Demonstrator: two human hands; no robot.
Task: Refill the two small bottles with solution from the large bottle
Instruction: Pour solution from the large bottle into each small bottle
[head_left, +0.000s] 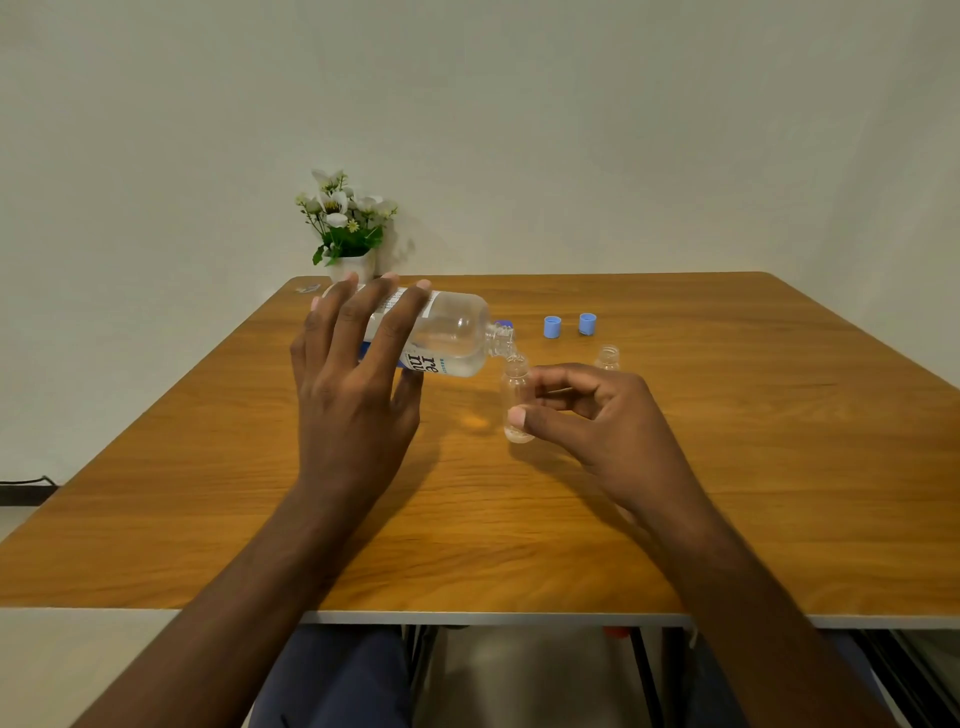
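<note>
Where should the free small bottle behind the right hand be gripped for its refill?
I'd pinch the free small bottle round its body, below the neck, coming from the right. It stands upright and uncapped, so a side grip keeps the mouth clear.

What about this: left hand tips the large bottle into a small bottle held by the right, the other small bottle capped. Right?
No. The head view shows the other small bottle uncapped, with the left blue cap and right blue cap lying on the table beyond it. Otherwise yes: the left hand tips the large bottle into the small bottle the right hand holds.
</note>
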